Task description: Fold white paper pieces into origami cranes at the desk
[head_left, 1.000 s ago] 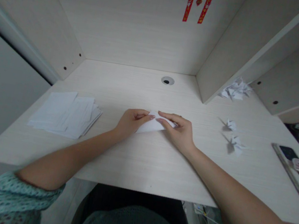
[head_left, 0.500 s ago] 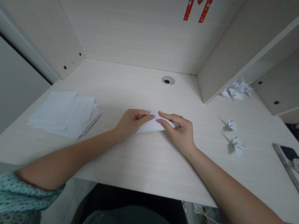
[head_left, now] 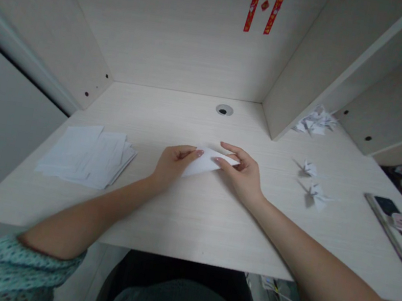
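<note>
A folded piece of white paper (head_left: 206,162) is held between my two hands over the middle of the desk. My left hand (head_left: 173,164) pinches its left end, the thumb lying on top. At the other end my right hand (head_left: 242,171) grips the paper with the thumb on its face, while the index finger is lifted off and stretched out. The fingers behind the paper are partly hidden.
A stack of white paper sheets (head_left: 85,156) lies to the left. On the right are two folded paper cranes (head_left: 318,194), with a pile of folded paper (head_left: 317,121) behind the upright divider (head_left: 300,95). A phone (head_left: 399,229) lies at far right.
My right index finger has lifted away from the paper, and more of its face shows. My left hand has shifted slightly left. The view has tilted up a little.
</note>
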Tool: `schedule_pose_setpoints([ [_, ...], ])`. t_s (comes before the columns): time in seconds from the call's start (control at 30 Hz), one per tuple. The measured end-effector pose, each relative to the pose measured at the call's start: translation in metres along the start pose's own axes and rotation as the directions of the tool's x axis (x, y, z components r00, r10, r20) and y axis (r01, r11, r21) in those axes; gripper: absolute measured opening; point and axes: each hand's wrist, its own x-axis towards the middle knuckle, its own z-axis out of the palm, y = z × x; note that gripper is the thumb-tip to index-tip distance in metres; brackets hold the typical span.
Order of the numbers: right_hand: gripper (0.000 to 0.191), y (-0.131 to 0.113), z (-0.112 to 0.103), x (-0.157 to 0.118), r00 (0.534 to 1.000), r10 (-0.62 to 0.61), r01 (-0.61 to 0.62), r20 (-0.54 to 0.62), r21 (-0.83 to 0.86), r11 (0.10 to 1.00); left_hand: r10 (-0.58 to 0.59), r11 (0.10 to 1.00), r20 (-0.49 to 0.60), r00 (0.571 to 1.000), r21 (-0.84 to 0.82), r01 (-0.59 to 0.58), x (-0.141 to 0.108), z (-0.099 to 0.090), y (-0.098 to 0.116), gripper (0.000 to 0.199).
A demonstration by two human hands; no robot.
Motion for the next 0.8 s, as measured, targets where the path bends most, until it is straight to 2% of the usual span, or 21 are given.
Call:
schedule_pose_setpoints([
  [0.07, 0.046, -0.0008, 0.0001, 0.0019, 0.998, 0.067, -0.066, -0.008, 0.090, 0.994, 0.019, 0.999, -0.041, 0.999, -0.033, -0.020, -0.0002, -0.0010, 0.0023, 0.034],
  [0.2, 0.026, 0.0016, 0.0005, 0.0047, 0.988, 0.155, -0.156, 0.020, 0.235, 0.960, 0.054, 0.998, -0.092, 0.994, -0.031, -0.057, 0.0000, -0.0020, 0.0047, 0.035],
  [0.33, 0.029, 0.0067, -0.0001, 0.0060, 0.979, 0.204, -0.205, 0.032, 0.258, 0.944, 0.069, 0.998, -0.117, 0.991, 0.002, -0.069, 0.0001, -0.0017, 0.0046, 0.037],
  [0.8, 0.030, 0.0060, 0.0016, 0.0060, 0.970, 0.245, -0.233, 0.001, 0.314, 0.921, 0.034, 0.999, -0.133, 0.991, 0.014, -0.033, 0.0010, -0.0026, 0.0022, 0.035],
])
